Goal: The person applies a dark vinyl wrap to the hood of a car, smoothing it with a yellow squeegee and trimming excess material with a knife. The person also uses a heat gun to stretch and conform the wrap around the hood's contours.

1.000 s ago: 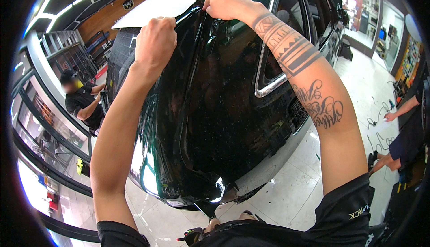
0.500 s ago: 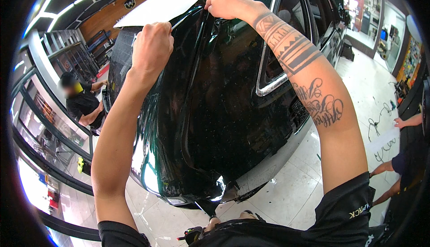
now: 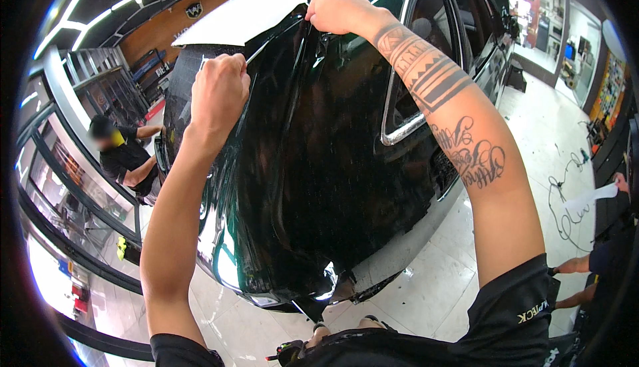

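Brightly lit by ceiling light strips [image 3: 80, 17], glaring off glossy black car [image 3: 319, 167], strongly warped toward dark circular rim.
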A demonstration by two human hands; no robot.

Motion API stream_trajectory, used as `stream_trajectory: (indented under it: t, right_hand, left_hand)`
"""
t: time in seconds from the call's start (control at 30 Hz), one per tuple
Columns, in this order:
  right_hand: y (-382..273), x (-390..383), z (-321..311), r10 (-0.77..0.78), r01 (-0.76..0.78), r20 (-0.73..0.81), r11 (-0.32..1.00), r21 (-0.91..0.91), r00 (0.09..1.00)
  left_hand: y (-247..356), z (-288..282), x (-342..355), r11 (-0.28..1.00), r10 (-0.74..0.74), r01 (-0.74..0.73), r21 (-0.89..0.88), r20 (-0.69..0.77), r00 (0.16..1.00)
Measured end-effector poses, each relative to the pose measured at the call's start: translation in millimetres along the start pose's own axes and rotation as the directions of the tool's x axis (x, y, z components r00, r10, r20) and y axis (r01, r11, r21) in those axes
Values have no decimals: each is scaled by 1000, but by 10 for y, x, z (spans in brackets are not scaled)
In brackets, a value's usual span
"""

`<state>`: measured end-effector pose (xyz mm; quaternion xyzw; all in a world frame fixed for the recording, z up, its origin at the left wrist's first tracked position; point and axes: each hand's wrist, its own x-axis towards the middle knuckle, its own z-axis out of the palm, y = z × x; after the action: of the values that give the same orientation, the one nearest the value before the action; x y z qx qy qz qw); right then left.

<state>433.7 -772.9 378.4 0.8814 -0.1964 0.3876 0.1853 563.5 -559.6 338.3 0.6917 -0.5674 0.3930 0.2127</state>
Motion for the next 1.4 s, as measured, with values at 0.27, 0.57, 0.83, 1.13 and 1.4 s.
stream_trajectory:
  t: [0.27, 0.57, 0.83, 1.13, 1.4]
  right_hand:
    - [-11, 25, -49, -23, 21, 46, 998, 54, 999]
    - [-39, 15, -85, -6, 4, 52, 999, 38, 999]
    - [-79, -26, -62, 38, -38, 101, 999, -4, 994]
    - [-551, 112, 114, -385, 424, -314, 904, 63, 868]
    - [-708, 191, -118, -455, 451, -30, 869, 201, 890]
  left_hand:
    - [-60, -101, 17, 991, 43, -48, 125, 38, 998]
    - [-127, -192, 47, 986, 84, -99, 136, 112, 990]
    - [-460, -803, -176, 940, -27, -32, 339, 168, 985]
    - [-902, -899, -671, 967, -254, 255, 5, -78, 964]
    - [-300, -97, -716, 891, 86, -130, -436, -119, 989]
